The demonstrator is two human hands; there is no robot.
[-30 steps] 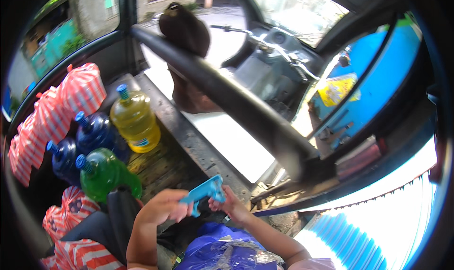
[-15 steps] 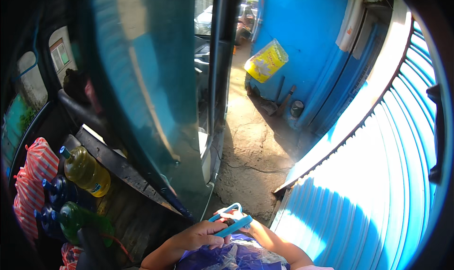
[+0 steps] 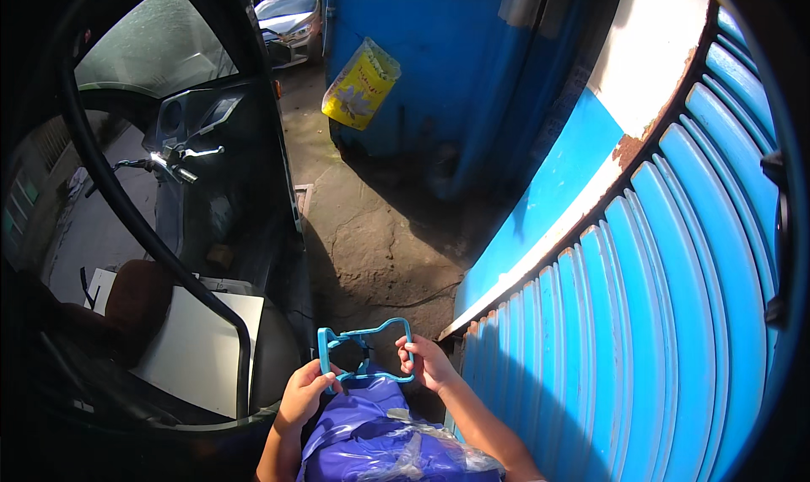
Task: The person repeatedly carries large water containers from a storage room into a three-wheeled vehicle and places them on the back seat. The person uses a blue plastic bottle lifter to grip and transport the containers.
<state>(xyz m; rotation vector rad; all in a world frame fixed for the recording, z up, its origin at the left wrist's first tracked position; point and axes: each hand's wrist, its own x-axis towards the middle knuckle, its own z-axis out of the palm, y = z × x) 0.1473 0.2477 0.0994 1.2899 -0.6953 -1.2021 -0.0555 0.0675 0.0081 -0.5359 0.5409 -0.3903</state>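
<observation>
A light-blue, frame-shaped plastic piece (image 3: pixel 324 352) with a thick bar at its left and thin curved edges is held up in front of me; its exact kind I cannot make out. My left hand (image 3: pixel 305 394) pinches the lower left corner, thumb and fingers closed on it. At the right end, my right hand (image 3: pixel 425 362) grips the curved edge between thumb and fingers. Both hands are just above a purple plastic-wrapped bundle (image 3: pixel 363 431) patched with clear tape, which lies against me at the lower middle. Dark straps or loops show inside the frame.
On the left stands a dark vehicle with a handlebar (image 3: pixel 181 166), a brown seat (image 3: pixel 142 300) and a curved black bar (image 3: pixel 160 250). A blue corrugated shutter (image 3: pixel 666 313) borders the right. Ahead, a yellow plastic bag (image 3: pixel 361 89) hangs on a blue wall (image 3: pixel 413 26) beyond the dirt path (image 3: pixel 371 229).
My view has swung forward past the glass door and bottles. My hands have drawn apart, and the light-blue frame now stands spread between them rather than bunched together.
</observation>
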